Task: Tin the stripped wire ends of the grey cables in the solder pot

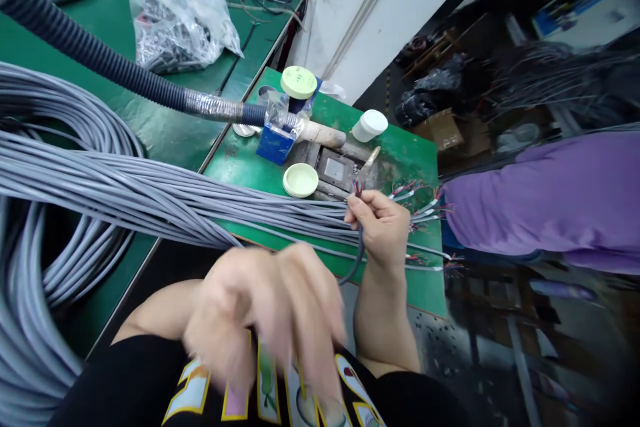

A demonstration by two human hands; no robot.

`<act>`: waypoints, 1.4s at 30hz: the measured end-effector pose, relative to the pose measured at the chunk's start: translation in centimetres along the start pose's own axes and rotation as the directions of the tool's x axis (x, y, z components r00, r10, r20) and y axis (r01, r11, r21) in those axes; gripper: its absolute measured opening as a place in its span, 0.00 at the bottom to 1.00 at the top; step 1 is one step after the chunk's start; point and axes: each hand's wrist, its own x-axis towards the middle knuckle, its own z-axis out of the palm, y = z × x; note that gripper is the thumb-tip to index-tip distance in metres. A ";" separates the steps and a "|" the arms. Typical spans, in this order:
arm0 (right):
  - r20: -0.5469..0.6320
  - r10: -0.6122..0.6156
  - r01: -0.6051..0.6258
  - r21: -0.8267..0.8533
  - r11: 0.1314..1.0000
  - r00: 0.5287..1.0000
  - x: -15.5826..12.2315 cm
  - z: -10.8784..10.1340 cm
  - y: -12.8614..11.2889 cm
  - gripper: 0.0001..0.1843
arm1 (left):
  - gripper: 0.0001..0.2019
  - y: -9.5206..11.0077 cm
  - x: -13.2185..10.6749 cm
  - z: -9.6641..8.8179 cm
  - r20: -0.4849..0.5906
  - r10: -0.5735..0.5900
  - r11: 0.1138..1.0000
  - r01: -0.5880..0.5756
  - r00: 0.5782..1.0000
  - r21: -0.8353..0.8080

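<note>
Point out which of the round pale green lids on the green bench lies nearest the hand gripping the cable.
The flat lid lying by the cable bundle, just left of the right hand; the other lid sits raised, farther back.

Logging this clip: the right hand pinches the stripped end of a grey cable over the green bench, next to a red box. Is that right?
Not quite. The head view shows the right hand pinching the grey cable by its stripped end over the green bench, but the box beside it is blue, not red.
</note>
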 end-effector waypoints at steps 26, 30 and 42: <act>0.238 0.173 -0.282 0.576 0.767 0.956 -6.3 2.1 0.4 0.36 | 0.18 -5.9 5.4 4.2 0.006 -0.023 0.998 0.023 1.000 -0.066; 0.361 0.156 -0.335 0.510 0.793 0.919 -6.0 1.2 0.8 0.36 | 0.24 -5.9 5.3 4.1 0.288 -0.346 0.887 0.412 0.893 -0.208; 0.411 0.045 -0.249 0.456 0.854 0.910 -2.3 -0.8 0.3 0.13 | 0.22 -5.7 4.2 2.6 0.507 -0.376 0.911 0.408 0.776 0.051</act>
